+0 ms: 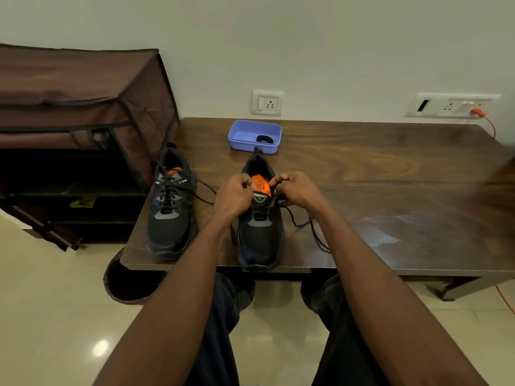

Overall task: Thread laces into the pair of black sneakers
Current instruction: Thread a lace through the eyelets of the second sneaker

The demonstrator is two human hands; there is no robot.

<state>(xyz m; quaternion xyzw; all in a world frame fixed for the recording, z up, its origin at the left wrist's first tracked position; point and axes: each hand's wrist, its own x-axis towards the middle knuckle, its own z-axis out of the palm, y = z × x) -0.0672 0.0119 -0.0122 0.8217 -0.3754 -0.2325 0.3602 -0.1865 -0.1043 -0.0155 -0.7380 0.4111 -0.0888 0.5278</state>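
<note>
Two black sneakers with orange insoles stand on the dark wooden table (362, 168), toes toward me. The left sneaker (170, 207) is laced, its lace ends trailing right. The right sneaker (260, 232) is partly laced. My left hand (235, 195) pinches at the left side of its collar, fingers curled; what it pinches is hidden. My right hand (296, 190) pinches the black lace (299, 221) at the upper right eyelets. The loose lace runs off to the right across the table.
A purple plastic tray (254, 136) with a small black item stands behind the right sneaker. A brown fabric shoe rack (78, 129) stands left of the table. Wall sockets and an orange cable (487, 121) are at the back. My knees sit under the table's front edge.
</note>
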